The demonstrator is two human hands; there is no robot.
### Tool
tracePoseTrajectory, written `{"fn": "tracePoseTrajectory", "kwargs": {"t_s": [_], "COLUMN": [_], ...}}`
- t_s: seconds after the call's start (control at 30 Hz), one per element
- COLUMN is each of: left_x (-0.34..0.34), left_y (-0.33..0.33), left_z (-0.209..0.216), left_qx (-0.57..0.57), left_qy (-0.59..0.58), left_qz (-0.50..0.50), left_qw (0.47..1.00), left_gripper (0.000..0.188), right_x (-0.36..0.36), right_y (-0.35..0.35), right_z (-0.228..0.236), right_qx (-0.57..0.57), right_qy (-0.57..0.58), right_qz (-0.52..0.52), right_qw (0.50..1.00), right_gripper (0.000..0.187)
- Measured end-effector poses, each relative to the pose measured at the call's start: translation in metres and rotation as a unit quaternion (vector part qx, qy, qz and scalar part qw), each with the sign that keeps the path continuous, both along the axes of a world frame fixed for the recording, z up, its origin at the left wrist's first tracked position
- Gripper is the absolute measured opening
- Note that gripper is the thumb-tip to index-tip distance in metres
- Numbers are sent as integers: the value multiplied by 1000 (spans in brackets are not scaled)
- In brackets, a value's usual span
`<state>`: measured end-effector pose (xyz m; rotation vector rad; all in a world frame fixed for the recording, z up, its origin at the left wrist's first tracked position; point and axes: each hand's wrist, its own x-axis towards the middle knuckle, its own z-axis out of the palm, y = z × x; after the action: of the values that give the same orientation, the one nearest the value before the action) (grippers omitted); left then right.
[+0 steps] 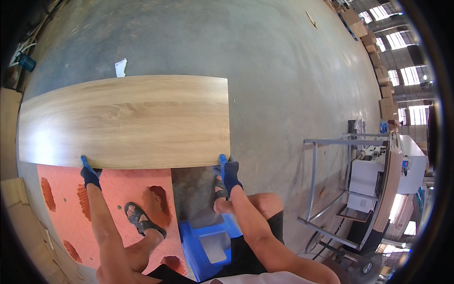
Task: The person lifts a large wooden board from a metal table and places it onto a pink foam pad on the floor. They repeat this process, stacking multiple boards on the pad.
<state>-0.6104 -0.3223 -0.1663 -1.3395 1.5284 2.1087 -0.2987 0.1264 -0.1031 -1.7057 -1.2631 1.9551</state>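
A long wood-grain board [127, 123] lies across in front of me, its light brown face up. My left hand [91, 173], in a blue glove, grips the near edge left of the middle. One digit lies on top of the board; the others are mostly hidden at or below the edge. My right hand [228, 171], gloved the same way, is closed on the near right corner. Under the board's near side, an orange-pink panel [113, 189] with dark reddish hollows shows, one sandalled foot standing on it.
A blue plastic stool [191, 246] is beneath me. To the right stands a grey metal frame [309, 180] beside a white machine [364, 184]. Cardboard pieces [23, 227] lie at the left. A white scrap [121, 67] is on the concrete floor beyond the board; boxes [373, 52] line the far right.
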Motion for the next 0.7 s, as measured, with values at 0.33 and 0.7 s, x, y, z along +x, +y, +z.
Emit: {"fn": "tracePoseTrajectory", "kwargs": {"t_s": [0.33,0.7], "left_x": [0,145], "left_y": [-14,133], "left_z": [15,-56], "left_qx": [103,10], "left_qy": [57,-70], "left_qz": [-127,-361], "left_qw": [985,930], "left_gripper": [34,57], "right_x": [-2,81], "right_y": [-7,48], "right_z": [-20,139], "right_qx": [28,30], "right_qy": [32,168], "right_qz": [-49,42], "right_qw": [998,984], "right_gripper": [16,38]}}
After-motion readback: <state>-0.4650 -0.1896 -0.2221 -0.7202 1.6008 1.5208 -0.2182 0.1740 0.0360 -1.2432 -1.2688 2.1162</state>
